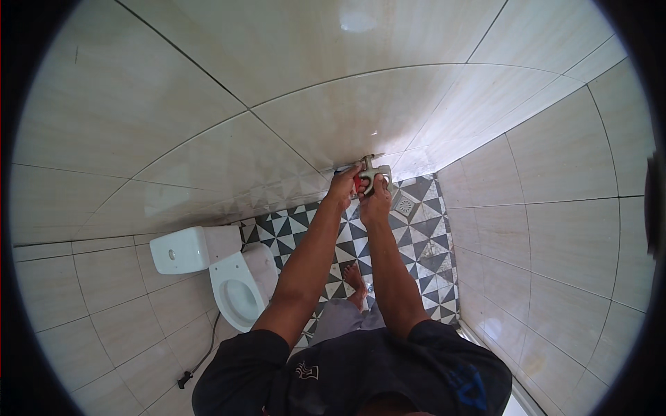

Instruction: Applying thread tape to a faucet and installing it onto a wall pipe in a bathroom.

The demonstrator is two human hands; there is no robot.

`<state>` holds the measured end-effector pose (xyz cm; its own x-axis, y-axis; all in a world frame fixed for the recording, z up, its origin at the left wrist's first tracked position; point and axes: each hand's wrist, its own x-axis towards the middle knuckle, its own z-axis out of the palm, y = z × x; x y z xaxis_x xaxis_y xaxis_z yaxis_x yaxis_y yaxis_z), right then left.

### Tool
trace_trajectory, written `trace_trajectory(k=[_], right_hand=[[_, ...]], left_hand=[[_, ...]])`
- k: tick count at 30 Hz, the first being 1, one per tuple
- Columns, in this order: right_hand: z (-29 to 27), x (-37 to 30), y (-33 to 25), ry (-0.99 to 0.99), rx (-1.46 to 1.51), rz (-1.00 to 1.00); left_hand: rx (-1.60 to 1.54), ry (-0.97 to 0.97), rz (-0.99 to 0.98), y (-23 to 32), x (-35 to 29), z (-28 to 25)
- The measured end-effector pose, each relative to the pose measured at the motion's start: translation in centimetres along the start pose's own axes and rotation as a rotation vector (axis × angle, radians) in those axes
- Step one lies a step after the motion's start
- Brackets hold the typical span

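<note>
Both arms reach forward to a metal tap-like fitting [369, 163] low on the tiled wall. My left hand [343, 187] is closed around a red piece [358, 183] at the fitting's left side; its exact kind is hidden by the fingers. My right hand [377, 202] sits just beside it, with fingers curled and the thumb up against a pale metal, loop-shaped part [378, 173] of the fitting. The two hands are nearly touching. Whether the red piece and the metal part are joined, I cannot tell.
A white toilet [239, 295] with its cistern [179, 250] stands at the left by the wall. A black hose with a spray head [184, 379] hangs left of it. A square floor drain [404, 206] lies right of my hands in the patterned floor [433, 256]. My bare foot [354, 276] shows below.
</note>
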<state>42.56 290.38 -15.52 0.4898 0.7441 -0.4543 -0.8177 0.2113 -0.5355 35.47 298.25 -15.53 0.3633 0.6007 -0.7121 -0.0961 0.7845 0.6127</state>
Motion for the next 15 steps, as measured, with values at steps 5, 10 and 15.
trace_trajectory(k=[5, 10, 15], right_hand=[[0.3, -0.1, -0.3, 0.062, 0.108, 0.142], [0.2, -0.2, -0.5, 0.020, 0.129, 0.152], [-0.2, 0.1, -0.5, 0.068, 0.122, 0.194]], left_hand=[[0.302, 0.154, 0.188, -5.9, 1.8, -5.7], [0.639, 0.313, 0.038, -18.0, 1.8, -15.0], [0.653, 0.250, -0.182, -28.6, 1.6, -20.7]])
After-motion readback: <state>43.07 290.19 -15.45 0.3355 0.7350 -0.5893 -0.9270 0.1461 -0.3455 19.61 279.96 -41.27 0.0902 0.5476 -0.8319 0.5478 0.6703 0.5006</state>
